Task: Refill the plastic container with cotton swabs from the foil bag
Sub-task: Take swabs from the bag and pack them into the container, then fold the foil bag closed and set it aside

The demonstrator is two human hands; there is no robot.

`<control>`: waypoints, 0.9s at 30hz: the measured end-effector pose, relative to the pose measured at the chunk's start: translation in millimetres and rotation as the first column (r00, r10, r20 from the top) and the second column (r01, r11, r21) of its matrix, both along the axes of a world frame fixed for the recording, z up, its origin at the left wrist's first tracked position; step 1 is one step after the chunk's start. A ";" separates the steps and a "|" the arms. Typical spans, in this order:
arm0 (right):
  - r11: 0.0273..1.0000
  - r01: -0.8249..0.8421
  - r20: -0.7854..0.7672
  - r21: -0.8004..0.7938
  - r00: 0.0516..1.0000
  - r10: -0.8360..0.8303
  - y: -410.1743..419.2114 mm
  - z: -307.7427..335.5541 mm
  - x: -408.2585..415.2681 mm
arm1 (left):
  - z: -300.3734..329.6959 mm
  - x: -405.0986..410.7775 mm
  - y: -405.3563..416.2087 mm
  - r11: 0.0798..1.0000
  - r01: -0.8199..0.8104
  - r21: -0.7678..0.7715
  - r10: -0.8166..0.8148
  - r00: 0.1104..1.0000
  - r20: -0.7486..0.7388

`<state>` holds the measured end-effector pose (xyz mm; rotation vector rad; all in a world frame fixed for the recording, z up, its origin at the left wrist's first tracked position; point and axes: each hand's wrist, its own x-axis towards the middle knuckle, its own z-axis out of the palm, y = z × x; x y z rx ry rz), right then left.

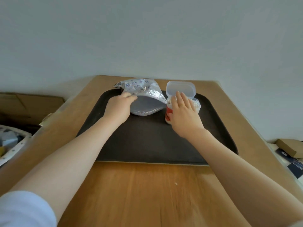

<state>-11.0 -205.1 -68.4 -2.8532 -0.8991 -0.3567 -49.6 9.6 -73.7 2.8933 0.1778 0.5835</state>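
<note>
right hand [183, 112] hides container [168, 112] front | left fingertips [129, 95] tucked behind foil bag [144, 95] | bag print too small to read

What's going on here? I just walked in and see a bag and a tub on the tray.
A person is topping up a plastic container with cotton swabs. The left hand grips the foil bag, whose mouth gapes toward the camera. The right hand lies flat over the container's open top, with its lid flipped back. Swab tips already reach the rim. Both things sit on a dark tray on a wooden table.
</note>
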 end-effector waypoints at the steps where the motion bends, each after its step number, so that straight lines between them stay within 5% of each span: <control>1: 0.999 -0.037 0.041 0.031 0.999 0.035 2.8 -1.6 -4.2 | 2.8 -0.4 1.5 0.999 -0.001 -0.036 0.001 1.000 0.015; 6: 0.979 -0.137 0.118 0.150 0.986 0.120 14.6 1.6 -9.0 | 24.1 -9.9 14.5 0.964 0.171 -0.204 -0.120 0.963 0.240; 12: 0.961 -0.211 0.340 0.178 0.930 0.141 19.3 6.8 9.4 | 36.1 -40.4 22.9 0.879 0.284 -0.383 -0.199 0.948 0.247; 18: 0.921 -0.343 0.423 0.183 0.874 0.241 9.6 25.8 5.3 | 24.9 -44.2 46.5 0.937 0.287 -0.197 -0.223 0.929 0.295; 22: 0.928 -0.284 0.379 0.239 0.908 0.180 12.4 20.9 7.7 | 25.0 -47.0 38.9 0.972 0.232 -0.024 -0.205 0.900 0.385; 25: 0.953 -0.237 0.335 0.189 0.928 0.165 15.3 11.0 12.1 | 22.4 -43.0 28.5 0.969 0.193 -0.153 -0.155 0.961 0.229; 27: 0.950 -0.249 0.299 0.191 0.936 0.185 14.8 4.8 17.5 | 20.4 -41.8 22.2 0.990 0.135 -0.037 -0.131 0.986 0.099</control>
